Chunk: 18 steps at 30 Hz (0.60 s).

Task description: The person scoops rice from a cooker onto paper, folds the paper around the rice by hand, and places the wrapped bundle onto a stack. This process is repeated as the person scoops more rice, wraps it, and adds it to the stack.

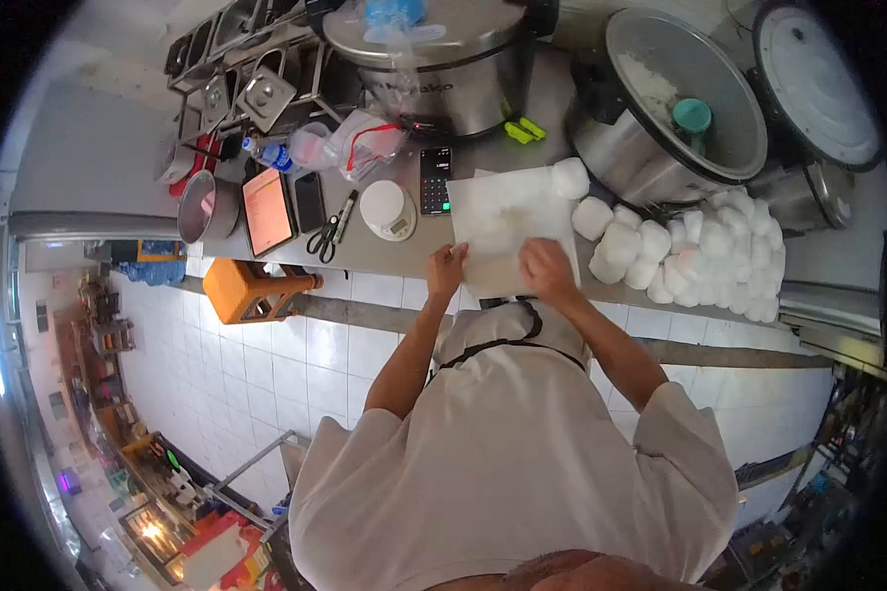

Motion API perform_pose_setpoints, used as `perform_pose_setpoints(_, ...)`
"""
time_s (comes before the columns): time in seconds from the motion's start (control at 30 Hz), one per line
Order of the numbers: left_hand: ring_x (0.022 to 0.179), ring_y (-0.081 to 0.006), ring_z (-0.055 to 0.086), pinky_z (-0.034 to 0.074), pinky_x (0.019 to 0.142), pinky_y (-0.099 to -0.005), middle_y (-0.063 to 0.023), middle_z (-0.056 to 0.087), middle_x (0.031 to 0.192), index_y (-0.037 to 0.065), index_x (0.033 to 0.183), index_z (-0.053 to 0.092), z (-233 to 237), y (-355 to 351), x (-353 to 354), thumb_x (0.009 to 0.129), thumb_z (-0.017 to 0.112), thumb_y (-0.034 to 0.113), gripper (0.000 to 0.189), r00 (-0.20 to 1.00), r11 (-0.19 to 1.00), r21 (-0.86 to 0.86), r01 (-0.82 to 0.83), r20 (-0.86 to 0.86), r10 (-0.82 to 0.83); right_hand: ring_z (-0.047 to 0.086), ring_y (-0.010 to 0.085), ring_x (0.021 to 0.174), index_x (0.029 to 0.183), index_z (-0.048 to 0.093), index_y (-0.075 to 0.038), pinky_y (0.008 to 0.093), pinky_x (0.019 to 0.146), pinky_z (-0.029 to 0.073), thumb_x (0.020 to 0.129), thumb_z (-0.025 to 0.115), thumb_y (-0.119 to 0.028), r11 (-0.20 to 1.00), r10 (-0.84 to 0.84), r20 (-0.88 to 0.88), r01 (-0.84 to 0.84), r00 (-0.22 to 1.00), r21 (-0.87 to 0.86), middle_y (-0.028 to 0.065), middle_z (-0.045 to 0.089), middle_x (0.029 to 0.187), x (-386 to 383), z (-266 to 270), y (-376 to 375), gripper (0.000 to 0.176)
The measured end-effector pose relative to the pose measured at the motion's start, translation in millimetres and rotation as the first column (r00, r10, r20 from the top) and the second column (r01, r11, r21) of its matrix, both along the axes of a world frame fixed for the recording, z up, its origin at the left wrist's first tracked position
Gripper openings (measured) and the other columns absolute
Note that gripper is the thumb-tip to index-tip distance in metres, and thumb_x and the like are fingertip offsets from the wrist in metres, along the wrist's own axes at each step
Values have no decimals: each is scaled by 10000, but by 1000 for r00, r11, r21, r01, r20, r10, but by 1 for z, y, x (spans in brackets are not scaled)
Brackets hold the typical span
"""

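A sheet of pale paper (488,197) lies on the metal counter in front of me, with a faint yellowish patch near its middle. My left hand (447,266) is closed at the sheet's left edge, its fingers pinched on the paper. Over the sheet's lower right part, my right hand (547,266) has its fingers curled together; what they hold, if anything, is hidden. To the right of the paper, many rounded white wrapped bundles (650,241) are heaped, one touching the sheet's upper right corner. A white round kitchen scale (387,210) sits left of the paper.
Behind the paper stand a large steel cooker (439,89) and an open pot (660,118) with a green-handled scoop. A phone (436,181), scissors (322,241), a tablet (267,211) and a metal bowl (207,207) lie leftward. An orange stool (241,293) stands below the counter.
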<state>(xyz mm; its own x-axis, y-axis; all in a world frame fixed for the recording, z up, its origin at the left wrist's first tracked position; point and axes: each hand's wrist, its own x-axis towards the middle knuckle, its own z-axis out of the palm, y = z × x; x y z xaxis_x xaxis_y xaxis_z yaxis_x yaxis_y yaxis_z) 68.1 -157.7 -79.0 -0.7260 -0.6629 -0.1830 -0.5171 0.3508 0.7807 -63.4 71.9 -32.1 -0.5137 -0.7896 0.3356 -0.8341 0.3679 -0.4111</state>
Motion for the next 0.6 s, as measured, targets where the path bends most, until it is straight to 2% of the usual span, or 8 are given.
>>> perform_pose_setpoints(0.03, 564, -173, 535, 453, 531, -369, -115, 631, 676, -47, 833, 675, 5, 5, 1, 1001, 688, 415, 492, 994, 980, 189, -62, -74, 77, 554, 332, 1324, 1234, 669, -58, 540, 1111, 396, 889, 703, -161, 987, 148, 78, -153, 986, 52, 117, 606, 1419, 10, -3, -1, 361)
perform_pose_setpoints(0.1, 566, -167, 549, 472, 524, -354, -94, 628, 663, -34, 810, 668, 16, 18, -1, 1016, 659, 457, 533, 949, 827, 548, -121, -179, 258, 444, 336, 1426, 1363, 597, -70, 594, 1172, 310, 899, 678, -213, 987, 112, 15, -113, 994, 117, 123, 506, 1520, 19, 10, -6, 492)
perform_pose_setpoints(0.2, 647, -169, 631, 534, 552, -340, -84, 641, 701, 2, 807, 653, 21, 18, -6, 1029, 626, 489, 536, 896, 675, 710, -202, -144, 420, 276, 319, 1540, 1516, 468, -90, 671, 1218, 157, 925, 642, -284, 979, 74, -75, -58, 994, 193, 113, 356, 1641, 21, 5, -9, 645)
perform_pose_setpoints(0.23, 686, -169, 649, 550, 570, -342, -84, 644, 726, 6, 835, 662, 14, 8, -4, 1011, 648, 500, 525, 920, 697, 682, -221, -91, 380, 220, 309, 1571, 1560, 421, -97, 695, 1226, 101, 936, 630, -306, 977, 59, -106, -35, 993, 212, 106, 306, 1676, 21, 1, -11, 690)
perform_pose_setpoints(0.33, 783, -169, 697, 583, 617, -347, -90, 667, 780, 7, 888, 695, 14, -11, -11, 949, 720, 513, 511, 945, 754, 596, -277, 27, 326, 241, 308, 1564, 1566, 410, -94, 734, 1203, 94, 943, 620, -308, 968, 42, -46, -29, 998, 249, 100, 313, 1674, 24, -5, -14, 692)
perform_pose_setpoints(0.4, 819, -169, 718, 586, 641, -350, -103, 703, 790, -8, 880, 726, 18, -4, -23, 898, 776, 496, 506, 921, 767, 540, -347, 41, 388, 227, 312, 1567, 1576, 392, -93, 737, 1201, 96, 939, 624, -309, 965, 41, -42, -29, 998, 262, 97, 295, 1681, 25, -8, -15, 711)
perform_pose_setpoints(0.5, 848, -199, 745, 590, 698, -351, -162, 757, 880, -27, 942, 750, -26, -19, -26, 846, 799, 379, 420, 986, 927, 336, -167, 40, 163, 204, 318, 1573, 1587, 370, -89, 745, 1196, 95, 925, 641, -306, 955, 17, -25, -8, 1000, 296, 91, 266, 1694, 28, -5, -19, 747)
perform_pose_setpoints(0.6, 892, -239, 761, 593, 735, -355, -217, 765, 936, -37, 970, 743, -37, -39, -22, 841, 757, 269, 333, 993, 924, 382, -2, 108, -42, 189, 324, 1576, 1595, 355, -97, 753, 1190, 96, 905, 663, -303, 954, -7, -62, 25, 998, 297, 90, 249, 1701, 31, -3, -15, 783)
